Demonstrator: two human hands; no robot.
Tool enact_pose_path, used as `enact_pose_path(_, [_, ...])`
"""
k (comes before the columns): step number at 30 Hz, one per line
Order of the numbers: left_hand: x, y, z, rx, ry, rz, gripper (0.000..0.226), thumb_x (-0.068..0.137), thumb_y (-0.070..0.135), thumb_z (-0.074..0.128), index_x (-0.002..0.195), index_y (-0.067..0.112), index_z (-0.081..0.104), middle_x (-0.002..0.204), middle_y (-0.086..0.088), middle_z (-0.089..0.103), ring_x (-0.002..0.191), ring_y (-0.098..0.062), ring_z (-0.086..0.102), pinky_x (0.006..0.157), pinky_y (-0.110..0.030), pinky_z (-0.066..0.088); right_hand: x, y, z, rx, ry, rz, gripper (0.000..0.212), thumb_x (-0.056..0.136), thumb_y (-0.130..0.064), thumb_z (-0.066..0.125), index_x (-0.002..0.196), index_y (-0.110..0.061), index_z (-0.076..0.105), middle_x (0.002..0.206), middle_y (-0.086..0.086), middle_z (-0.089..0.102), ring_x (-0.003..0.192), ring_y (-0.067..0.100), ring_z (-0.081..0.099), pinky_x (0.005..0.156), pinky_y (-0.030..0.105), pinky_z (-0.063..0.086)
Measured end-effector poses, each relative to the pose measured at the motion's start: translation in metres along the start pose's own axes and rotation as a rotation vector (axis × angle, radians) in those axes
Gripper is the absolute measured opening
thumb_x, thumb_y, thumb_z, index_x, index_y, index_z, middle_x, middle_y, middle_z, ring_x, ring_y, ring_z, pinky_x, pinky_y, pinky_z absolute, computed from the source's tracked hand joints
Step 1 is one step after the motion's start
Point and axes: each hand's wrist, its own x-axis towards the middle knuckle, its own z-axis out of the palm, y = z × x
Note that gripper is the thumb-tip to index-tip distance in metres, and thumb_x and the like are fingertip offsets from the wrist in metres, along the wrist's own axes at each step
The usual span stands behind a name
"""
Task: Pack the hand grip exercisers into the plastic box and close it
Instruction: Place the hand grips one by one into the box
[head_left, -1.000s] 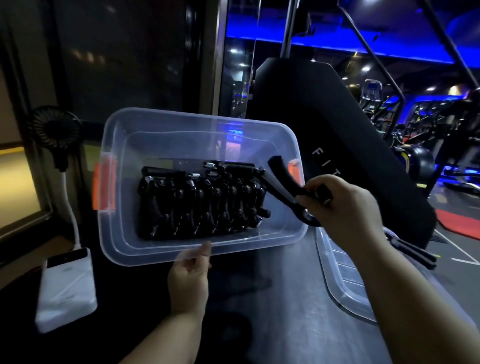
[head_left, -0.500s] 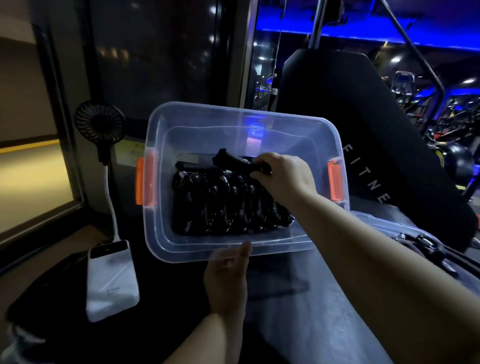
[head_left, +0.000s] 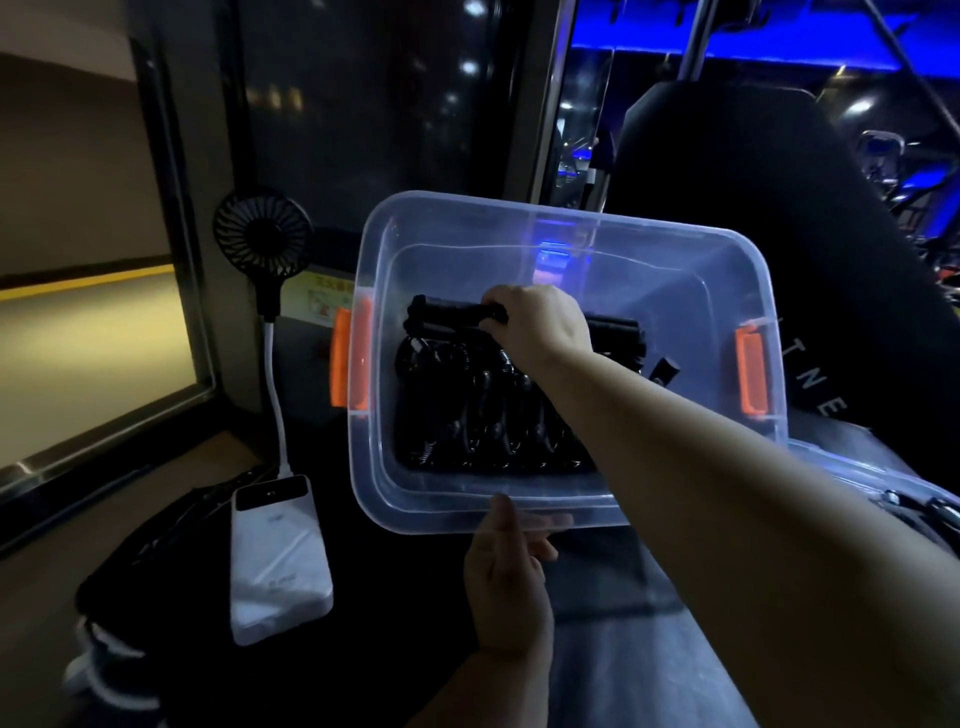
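A clear plastic box (head_left: 675, 260) with orange side latches is tilted toward me. Inside it lies a row of several black hand grip exercisers (head_left: 467, 415). My right hand (head_left: 540, 327) reaches into the box and grips one black exerciser (head_left: 447, 317) laid across the top of the row at the far side. My left hand (head_left: 506, 577) holds the box's near rim, thumb on top and fingers underneath. The clear lid (head_left: 883, 478) lies to the right, partly hidden behind my right forearm.
A small black fan (head_left: 262, 234) on a white stalk plugs into a white power bank (head_left: 278, 556) at the left. A black padded gym bench back (head_left: 753, 208) rises behind the box. More black exercisers (head_left: 930, 512) lie at the right edge.
My right hand carried the exerciser from outside the box's right end into the box and further to the back left. The left hand kept its hold on the rim.
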Motion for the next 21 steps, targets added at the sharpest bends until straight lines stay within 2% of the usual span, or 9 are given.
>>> enact_pose_path(2, [0.001,-0.002,-0.001,-0.022,0.000,-0.011,0.073,0.087,0.056,0.033,0.075,-0.007,0.067,0.059,0.000,0.065,0.051,-0.006,0.044,0.050,-0.019,0.033,0.003,0.000,0.006,0.027,-0.026,0.034,0.028,0.090,-0.038,0.060,0.116,-0.028,0.063,0.106,0.007,0.068,0.100,0.032,0.061,0.078,0.032,0.048])
enact_pose_path(5, [0.002,-0.004,-0.001,-0.050,0.009,0.002,0.071,0.085,0.067,0.037,0.068,0.005,0.067,0.067,-0.008,0.070,0.052,-0.008,0.045,0.051,-0.020,0.034,0.005,0.001,0.016,0.067,-0.093,0.041,0.032,0.094,-0.038,0.053,0.122,-0.025,0.060,0.113,0.010,0.065,0.105,0.033,0.058,0.078,0.032,0.044])
enact_pose_path(7, [0.003,-0.004,0.000,-0.061,0.025,-0.009,0.059,0.089,0.059,0.040,0.058,0.017,0.068,0.070,-0.016,0.070,0.054,-0.011,0.044,0.053,-0.022,0.034,0.008,0.004,0.022,0.090,-0.144,0.062,0.033,0.096,-0.038,0.045,0.122,-0.023,0.058,0.117,0.011,0.063,0.108,0.034,0.056,0.080,0.033,0.042])
enact_pose_path(9, [0.003,-0.005,0.000,-0.055,0.024,-0.005,0.057,0.091,0.055,0.040,0.056,0.018,0.067,0.071,-0.020,0.068,0.053,-0.011,0.043,0.052,-0.021,0.034,0.010,0.007,0.025,0.107,-0.203,0.071,0.036,0.097,-0.034,0.039,0.126,-0.019,0.055,0.126,0.013,0.059,0.115,0.034,0.052,0.090,0.035,0.043])
enact_pose_path(12, [0.002,-0.007,-0.001,-0.029,0.028,0.006,0.057,0.085,0.052,0.038,0.064,0.006,0.066,0.068,-0.014,0.067,0.055,-0.013,0.044,0.054,-0.023,0.035,0.012,0.009,0.025,0.115,-0.256,0.082,0.039,0.100,-0.029,0.036,0.132,-0.014,0.049,0.134,0.015,0.053,0.122,0.034,0.047,0.099,0.038,0.041])
enact_pose_path(15, [0.003,-0.009,-0.001,-0.006,0.052,0.010,0.057,0.090,0.058,0.040,0.061,0.018,0.068,0.069,-0.018,0.064,0.055,-0.011,0.044,0.058,-0.024,0.035,0.014,0.010,0.026,0.116,-0.269,0.094,0.038,0.101,-0.029,0.036,0.135,-0.015,0.047,0.134,0.015,0.053,0.122,0.035,0.048,0.099,0.038,0.041])
enact_pose_path(18, [0.004,-0.009,0.000,0.025,0.075,0.004,0.054,0.087,0.064,0.043,0.060,0.025,0.068,0.068,-0.014,0.065,0.054,-0.009,0.044,0.058,-0.024,0.035,0.015,0.010,0.027,0.127,-0.278,0.109,0.039,0.101,-0.033,0.035,0.136,-0.019,0.046,0.136,0.012,0.053,0.124,0.033,0.046,0.099,0.038,0.041])
enact_pose_path(21, [0.002,-0.008,-0.002,0.053,0.123,-0.002,0.048,0.086,0.058,0.049,0.069,0.017,0.068,0.058,-0.006,0.055,0.055,-0.011,0.045,0.058,-0.030,0.035,0.013,0.012,0.026,0.115,-0.309,0.123,0.042,0.102,-0.039,0.031,0.142,-0.028,0.038,0.142,0.008,0.046,0.130,0.032,0.039,0.103,0.039,0.034])
